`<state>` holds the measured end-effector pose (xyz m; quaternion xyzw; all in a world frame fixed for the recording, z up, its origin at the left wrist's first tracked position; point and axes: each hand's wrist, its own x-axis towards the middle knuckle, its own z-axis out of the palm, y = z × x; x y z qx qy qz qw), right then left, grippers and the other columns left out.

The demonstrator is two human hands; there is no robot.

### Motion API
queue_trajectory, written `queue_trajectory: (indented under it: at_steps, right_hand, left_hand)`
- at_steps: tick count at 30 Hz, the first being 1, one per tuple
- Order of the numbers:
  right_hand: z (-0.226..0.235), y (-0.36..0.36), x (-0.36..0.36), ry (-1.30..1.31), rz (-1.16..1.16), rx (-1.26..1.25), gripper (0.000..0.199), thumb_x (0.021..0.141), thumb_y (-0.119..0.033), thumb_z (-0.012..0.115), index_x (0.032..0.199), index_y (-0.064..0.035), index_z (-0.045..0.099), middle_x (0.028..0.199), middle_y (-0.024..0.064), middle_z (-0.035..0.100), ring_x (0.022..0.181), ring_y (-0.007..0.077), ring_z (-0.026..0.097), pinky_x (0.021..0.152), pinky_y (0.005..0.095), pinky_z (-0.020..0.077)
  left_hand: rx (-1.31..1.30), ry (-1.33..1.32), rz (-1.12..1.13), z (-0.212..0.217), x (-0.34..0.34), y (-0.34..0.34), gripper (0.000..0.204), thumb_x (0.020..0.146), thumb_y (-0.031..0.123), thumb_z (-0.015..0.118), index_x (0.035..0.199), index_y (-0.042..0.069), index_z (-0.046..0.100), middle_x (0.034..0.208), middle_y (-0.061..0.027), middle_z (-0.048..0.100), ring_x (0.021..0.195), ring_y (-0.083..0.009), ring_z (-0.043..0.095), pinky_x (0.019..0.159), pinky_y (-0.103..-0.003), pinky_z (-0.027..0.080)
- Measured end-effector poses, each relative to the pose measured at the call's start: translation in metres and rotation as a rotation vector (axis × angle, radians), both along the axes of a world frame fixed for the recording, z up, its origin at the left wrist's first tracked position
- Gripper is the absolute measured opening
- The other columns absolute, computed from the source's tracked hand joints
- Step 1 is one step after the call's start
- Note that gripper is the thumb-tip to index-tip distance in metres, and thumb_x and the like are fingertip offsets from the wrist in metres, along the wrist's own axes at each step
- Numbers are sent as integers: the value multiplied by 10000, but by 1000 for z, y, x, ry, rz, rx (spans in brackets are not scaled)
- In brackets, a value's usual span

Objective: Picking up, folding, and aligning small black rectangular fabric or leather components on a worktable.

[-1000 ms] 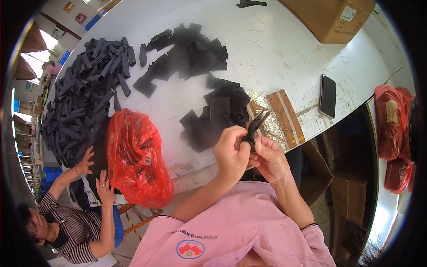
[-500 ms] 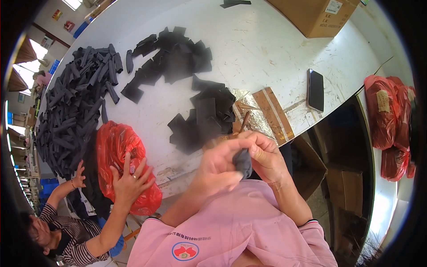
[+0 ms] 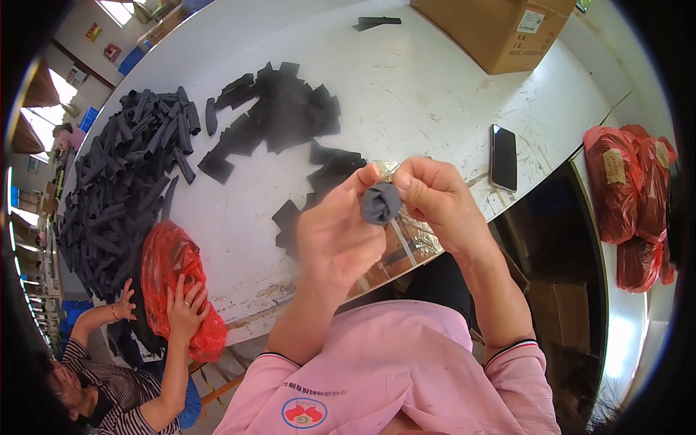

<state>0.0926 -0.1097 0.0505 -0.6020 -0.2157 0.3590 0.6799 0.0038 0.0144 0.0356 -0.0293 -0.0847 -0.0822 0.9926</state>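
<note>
Both hands raised closer, left hand (image 3: 337,235) and right hand (image 3: 438,199) pinching dark fabric roll (image 3: 380,203)

person's own body: short-sleeved pink polo shirt (image 3: 391,370) with dark-and-white striped sleeve cuffs (image 3: 516,347) and a round red, blue and white chest emblem (image 3: 304,412); bare forearms.

The left hand (image 3: 337,235) and right hand (image 3: 438,199) are covering most of the rolled dark fabric piece (image 3: 380,203).
</note>
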Motion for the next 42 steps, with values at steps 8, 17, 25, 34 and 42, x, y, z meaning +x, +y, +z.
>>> queue_trajectory:
  at_steps: [8,17,25,34,42]
  right_hand:
    - [-37,3,7,209,6,40,212,835,-226,543,699,-66,513,584,-38,426,514,41,367,461,182,310]
    - [-54,-2,1,177,-75,58,162,833,-185,515,729,-62,528,601,-37,438,515,31,364,446,167,291]
    - [-35,7,8,5,3,84,50,768,-88,515,779,-44,536,690,-38,478,590,38,425,544,153,345]
    - [-59,-6,1,139,-72,42,64,754,-45,514,807,-31,547,696,1,516,589,78,490,500,182,377]
    - [-78,-1,1,258,-21,23,73,775,-96,520,712,-66,543,623,-34,498,546,39,434,477,176,322]
  left_hand:
    - [-132,232,18,-44,13,1,233,869,37,344,1052,0,482,916,-153,569,372,-75,345,328,-184,323]
    - [-38,383,142,-59,9,-14,179,824,27,484,1001,18,513,719,-31,533,359,-14,306,328,-136,298]
    - [950,174,552,-1,-10,-25,188,831,6,461,1018,13,442,625,-33,514,335,-24,364,302,-179,339]
    - [377,392,262,-47,0,-15,148,831,71,494,977,52,477,664,-10,524,349,-18,320,310,-167,303]
    - [579,461,250,-63,-6,-15,138,834,113,512,956,47,503,676,16,502,409,-29,355,387,-183,340]
